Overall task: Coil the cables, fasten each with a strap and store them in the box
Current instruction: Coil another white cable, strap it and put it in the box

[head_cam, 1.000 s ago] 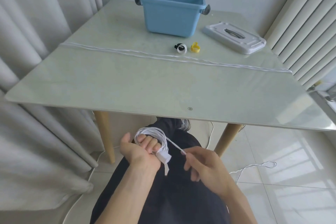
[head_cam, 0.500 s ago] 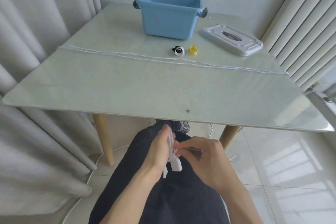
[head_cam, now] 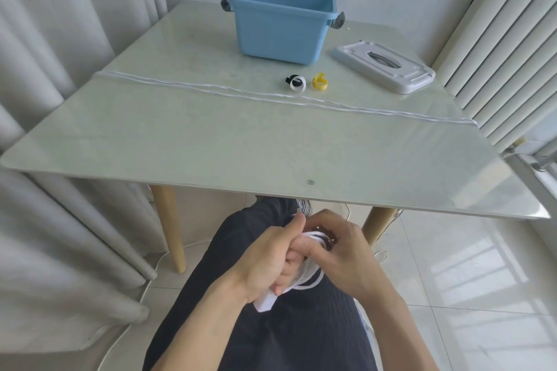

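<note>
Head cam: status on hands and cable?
Left hand and right hand both grip the white cable coil over the lap. Straps untouched on table. Blue box open, nothing in the way.

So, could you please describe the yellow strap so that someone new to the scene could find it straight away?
Start at the blue box at the far side of the table. Just in front of its right corner, short of the white cable stretched across the table, lie two small curled straps. The yellow strap is the right one, nearer the white lid; its neighbour is black and white.
</note>
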Demonstrator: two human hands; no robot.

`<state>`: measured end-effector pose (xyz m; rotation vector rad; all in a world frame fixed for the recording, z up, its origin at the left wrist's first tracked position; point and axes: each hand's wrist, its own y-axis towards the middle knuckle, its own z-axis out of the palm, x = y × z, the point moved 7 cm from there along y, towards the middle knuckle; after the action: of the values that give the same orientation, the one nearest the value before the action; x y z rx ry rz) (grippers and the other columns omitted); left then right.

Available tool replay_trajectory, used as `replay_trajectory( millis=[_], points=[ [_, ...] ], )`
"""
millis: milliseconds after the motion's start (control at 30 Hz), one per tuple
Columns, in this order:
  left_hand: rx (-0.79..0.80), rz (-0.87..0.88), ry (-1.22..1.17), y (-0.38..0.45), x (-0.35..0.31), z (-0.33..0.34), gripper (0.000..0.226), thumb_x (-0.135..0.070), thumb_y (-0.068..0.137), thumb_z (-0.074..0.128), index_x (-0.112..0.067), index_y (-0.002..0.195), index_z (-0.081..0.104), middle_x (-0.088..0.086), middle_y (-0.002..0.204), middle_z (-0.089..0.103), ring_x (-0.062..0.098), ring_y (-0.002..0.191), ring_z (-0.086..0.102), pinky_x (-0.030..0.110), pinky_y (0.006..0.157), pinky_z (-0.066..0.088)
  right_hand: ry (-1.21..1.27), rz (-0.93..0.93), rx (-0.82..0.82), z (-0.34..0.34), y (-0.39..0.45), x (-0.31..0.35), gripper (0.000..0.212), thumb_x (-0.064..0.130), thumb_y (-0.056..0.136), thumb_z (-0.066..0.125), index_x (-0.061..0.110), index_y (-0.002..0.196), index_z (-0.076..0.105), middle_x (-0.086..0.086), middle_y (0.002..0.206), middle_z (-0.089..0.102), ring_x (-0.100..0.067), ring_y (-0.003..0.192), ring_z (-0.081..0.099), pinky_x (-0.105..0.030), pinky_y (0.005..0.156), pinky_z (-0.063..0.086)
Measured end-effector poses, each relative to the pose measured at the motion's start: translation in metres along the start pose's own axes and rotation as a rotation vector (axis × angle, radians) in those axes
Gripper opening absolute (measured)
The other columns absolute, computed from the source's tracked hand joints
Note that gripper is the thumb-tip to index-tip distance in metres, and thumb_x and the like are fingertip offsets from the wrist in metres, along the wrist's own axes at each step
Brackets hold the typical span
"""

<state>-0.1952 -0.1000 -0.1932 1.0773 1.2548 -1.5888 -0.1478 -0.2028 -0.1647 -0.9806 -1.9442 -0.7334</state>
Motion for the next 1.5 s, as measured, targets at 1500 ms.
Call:
replay_trajectory(
  millis=[1500],
  points=[
    [-0.499,0.191,-0.312,0.008,0.022,-0.046,0.014,-0.009,0.103,0.046,0.003,0.103,0.054,0.010,0.093,0.069,0.020,0.070,0.067,0.035,0.069,0.056,-0.451,0.003,-0.004,0.035,-0.028,0.019,0.020,0.027,0.090,0.063,0.021,0.073,0.070,0.009,0.068,0.052,-0.013,0.062,0.051,-0.028,0.057,0.044]
  ],
)
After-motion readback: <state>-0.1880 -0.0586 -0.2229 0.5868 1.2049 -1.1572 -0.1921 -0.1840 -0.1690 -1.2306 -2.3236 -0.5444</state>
